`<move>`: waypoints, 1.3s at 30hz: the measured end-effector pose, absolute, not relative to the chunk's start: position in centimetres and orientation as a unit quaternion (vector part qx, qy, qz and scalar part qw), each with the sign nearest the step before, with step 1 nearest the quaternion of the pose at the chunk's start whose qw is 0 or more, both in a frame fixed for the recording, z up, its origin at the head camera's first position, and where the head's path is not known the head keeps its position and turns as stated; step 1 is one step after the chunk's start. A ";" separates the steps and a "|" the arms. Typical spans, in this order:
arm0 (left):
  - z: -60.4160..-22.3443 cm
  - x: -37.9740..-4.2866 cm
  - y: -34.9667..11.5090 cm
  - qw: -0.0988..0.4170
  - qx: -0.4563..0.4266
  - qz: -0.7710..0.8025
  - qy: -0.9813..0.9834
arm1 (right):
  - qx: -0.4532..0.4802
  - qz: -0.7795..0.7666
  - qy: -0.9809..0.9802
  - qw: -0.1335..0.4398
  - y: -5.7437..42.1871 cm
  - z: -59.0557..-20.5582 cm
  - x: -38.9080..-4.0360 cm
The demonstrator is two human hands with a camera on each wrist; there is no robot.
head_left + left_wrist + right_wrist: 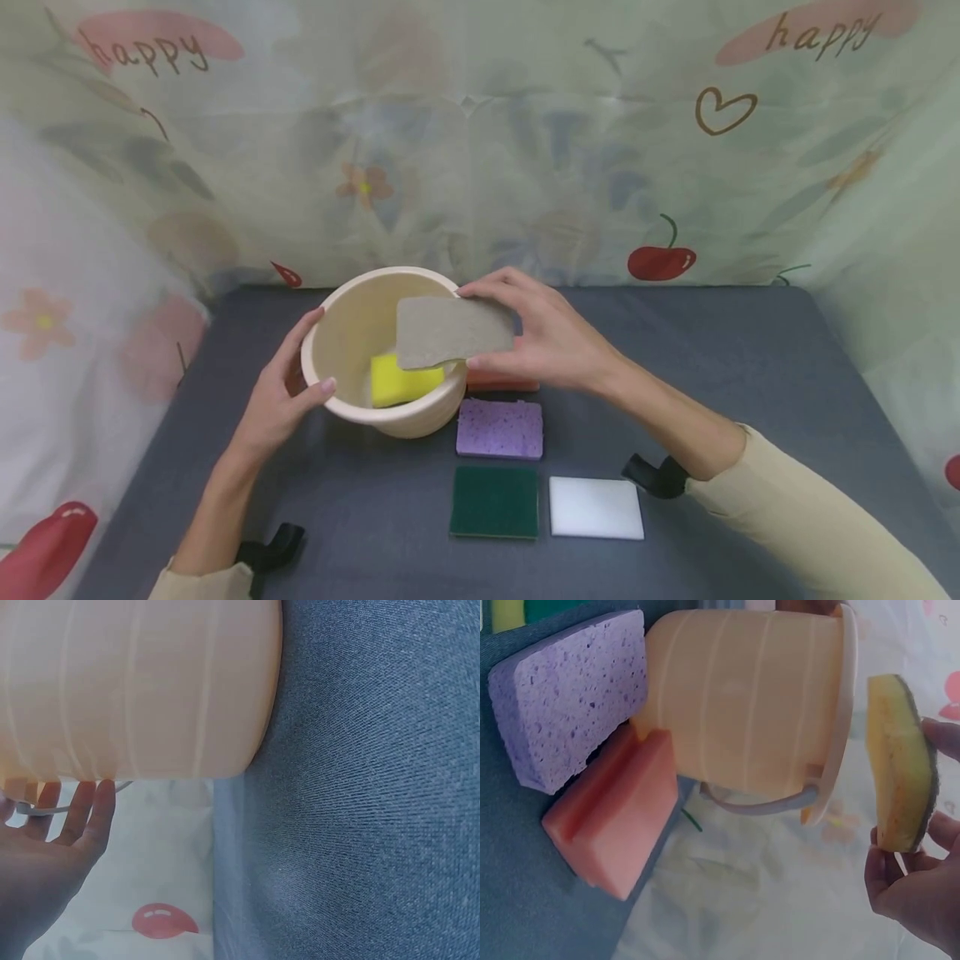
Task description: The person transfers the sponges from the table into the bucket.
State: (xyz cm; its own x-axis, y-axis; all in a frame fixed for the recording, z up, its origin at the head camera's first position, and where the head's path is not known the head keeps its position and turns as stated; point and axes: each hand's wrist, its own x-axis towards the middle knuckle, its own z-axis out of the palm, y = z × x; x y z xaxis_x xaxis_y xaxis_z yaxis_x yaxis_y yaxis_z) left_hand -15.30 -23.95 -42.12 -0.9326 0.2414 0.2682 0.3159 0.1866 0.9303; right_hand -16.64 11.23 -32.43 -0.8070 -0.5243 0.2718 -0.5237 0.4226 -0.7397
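Observation:
A cream plastic bucket [420,422] with a grey handle [769,802] stands at the left middle of the table. My left hand [273,400] grips its left rim, thumb over the edge and fingers against the outer wall. Above the right side of the bucket's mouth, my right hand [555,337] pinches a sponge [450,332] between thumb and fingers. That sponge has a grey scouring face, and its yellow foam side shows in the right wrist view. Inside the bucket lies a yellow sponge [397,383], partly covered by the held one.
Right of the bucket are a coral-pink sponge [622,825], partly hidden in the head view, and a purple speckled sponge [500,429]. Nearer sit a dark green scouring sponge [495,502] and a white sponge [596,508]. Patterned cloth [525,167] hangs behind the dark table [360,517].

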 end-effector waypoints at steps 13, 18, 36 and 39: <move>-42.0 -15.1 -24.0 0.037 -0.173 -0.599 -0.781 | -0.319 -0.418 0.851 -0.001 9.2 -32.5 -17.6; -42.0 -15.1 -23.9 0.039 -0.176 -0.603 -0.777 | -0.320 -0.417 0.851 0.009 8.6 -32.8 -18.1; -42.2 -15.3 -23.7 0.044 -0.179 -0.611 -0.770 | -0.309 -0.419 0.853 0.034 6.6 -33.5 -19.6; -42.2 -15.3 -23.6 0.044 -0.180 -0.611 -0.770 | -0.315 -0.406 0.857 0.032 6.2 -33.5 -19.8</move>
